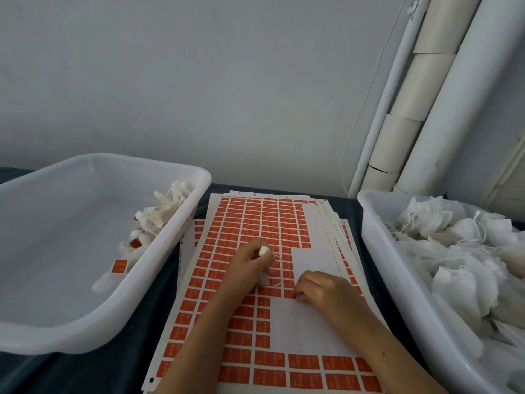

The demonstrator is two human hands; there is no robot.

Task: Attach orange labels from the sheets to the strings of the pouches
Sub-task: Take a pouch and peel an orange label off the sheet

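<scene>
You have a white label sheet (312, 322) covered in a grid of orange labels (241, 217) with faint pale print, and a bare white stepped patch where none remain. The worktop (93, 371) under it is dark blue-grey, and both tubs, the left tub (56, 331) and the right tub (397, 294), are translucent white. The pouches (443, 251) are white, and the wall (199, 81) is pale grey.

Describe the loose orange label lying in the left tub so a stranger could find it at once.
Start at the translucent white plastic tub on the left. Along its right wall lies a row of white fabric pouches. The nearest orange rectangular label lies flat and fully showing; the others farther back are half buried.
</scene>
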